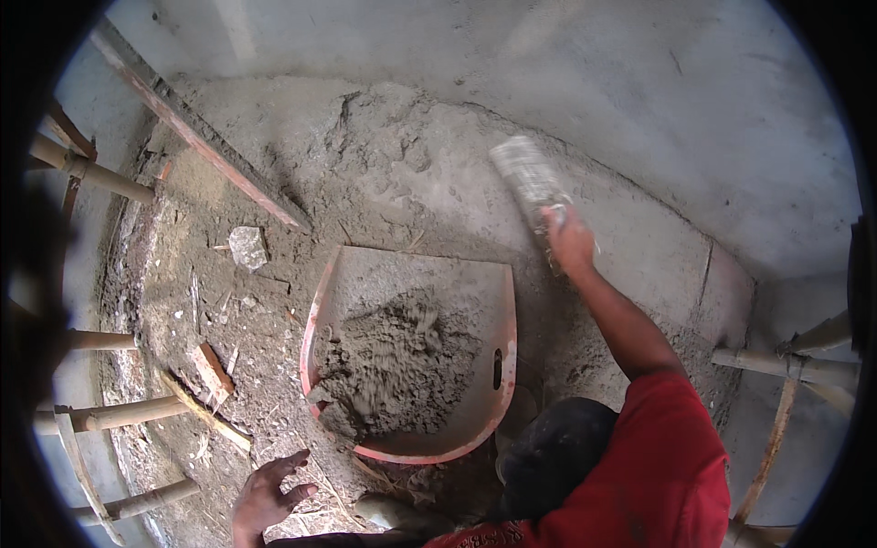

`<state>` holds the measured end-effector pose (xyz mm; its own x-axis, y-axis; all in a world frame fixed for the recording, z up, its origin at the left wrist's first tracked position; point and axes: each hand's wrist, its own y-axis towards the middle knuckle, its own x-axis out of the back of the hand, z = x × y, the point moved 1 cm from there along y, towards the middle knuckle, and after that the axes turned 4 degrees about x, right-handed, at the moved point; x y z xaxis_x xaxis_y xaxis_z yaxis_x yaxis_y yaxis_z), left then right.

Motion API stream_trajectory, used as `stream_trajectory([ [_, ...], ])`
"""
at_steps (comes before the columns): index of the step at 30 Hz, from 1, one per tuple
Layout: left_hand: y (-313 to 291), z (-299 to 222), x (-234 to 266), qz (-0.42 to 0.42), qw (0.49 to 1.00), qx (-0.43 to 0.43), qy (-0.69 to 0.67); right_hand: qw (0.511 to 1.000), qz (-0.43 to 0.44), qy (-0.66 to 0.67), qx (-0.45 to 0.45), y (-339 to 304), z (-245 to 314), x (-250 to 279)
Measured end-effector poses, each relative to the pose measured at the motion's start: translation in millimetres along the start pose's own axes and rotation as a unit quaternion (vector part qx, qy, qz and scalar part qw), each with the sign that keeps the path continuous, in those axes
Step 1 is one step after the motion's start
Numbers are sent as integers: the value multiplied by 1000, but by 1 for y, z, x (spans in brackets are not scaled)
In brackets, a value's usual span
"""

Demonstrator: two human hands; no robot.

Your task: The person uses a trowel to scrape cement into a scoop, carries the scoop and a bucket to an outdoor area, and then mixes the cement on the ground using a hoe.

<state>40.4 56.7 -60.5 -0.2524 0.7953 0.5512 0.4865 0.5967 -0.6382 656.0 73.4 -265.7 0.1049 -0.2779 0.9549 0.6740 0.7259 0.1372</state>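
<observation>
My right hand (570, 243) is closed on the near end of a plastering float (528, 169). Motion smears this long, pale, mortar-smeared tool, which lies over the low grey cement ledge by the wall. Near the lower edge, my left hand (267, 498) hangs over the littered ground, thumb and fingers apart, with nothing in it. Between my hands sits a scoop-shaped mortar pan (508, 315) with a worn red rim and a slot in its right side. A heap of wet grey mortar (402, 365) covers much of its bottom, reaching the rim at lower left.
A long wooden plank (206, 142) leans down from the upper left. Bamboo poles (119, 416) stick in from the left, and more tied bamboo (786, 365) stands at right. A pale stone chunk (248, 247) and a brick piece (212, 373) lie on the ground.
</observation>
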Motion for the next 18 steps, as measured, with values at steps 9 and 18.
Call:
stream_trajectory([
  [9, -16, 4, 0, -2, 1000, -2, -1, 983, 65, 105, -137, 22, -1, -56],
  [18, -13, -2, 13, 17, 1000, 24, 10, 965, 169, 160, 124, -7, 51, 21],
])
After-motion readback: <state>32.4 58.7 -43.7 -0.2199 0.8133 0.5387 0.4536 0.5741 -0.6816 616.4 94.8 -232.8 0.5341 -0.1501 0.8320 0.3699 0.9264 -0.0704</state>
